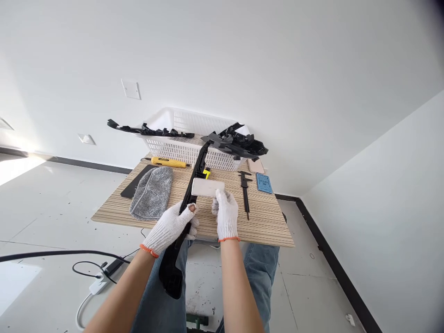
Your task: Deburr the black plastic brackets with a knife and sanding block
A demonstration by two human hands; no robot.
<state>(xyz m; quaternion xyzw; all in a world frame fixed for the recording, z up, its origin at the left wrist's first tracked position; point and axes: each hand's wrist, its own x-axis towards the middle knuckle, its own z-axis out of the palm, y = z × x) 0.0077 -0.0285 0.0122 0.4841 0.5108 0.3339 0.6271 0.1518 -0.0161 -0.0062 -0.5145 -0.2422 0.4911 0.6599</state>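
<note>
Black trim strip (188, 196): holding across the near edge of the desk (258, 229) in the wrapped left grip (172, 227); pinching the pale block (207, 187) in the right grip (227, 212); apparently bringing block to strip, calling for steadying the strip; pointing the broad end toward the left jeans leg (159, 310), running the long axis away, leaning right

The long black plastic strip (188, 198) has a slight gloss; the pale rectangular plate (206, 188) looks smooth, matt; the white knitted-cloth gloves (169, 230), ribbed; the folded speckled-grey cloth (152, 194), rough, fuzzy; the striped tan wood-look tabletop (265, 225), smooth.
</note>
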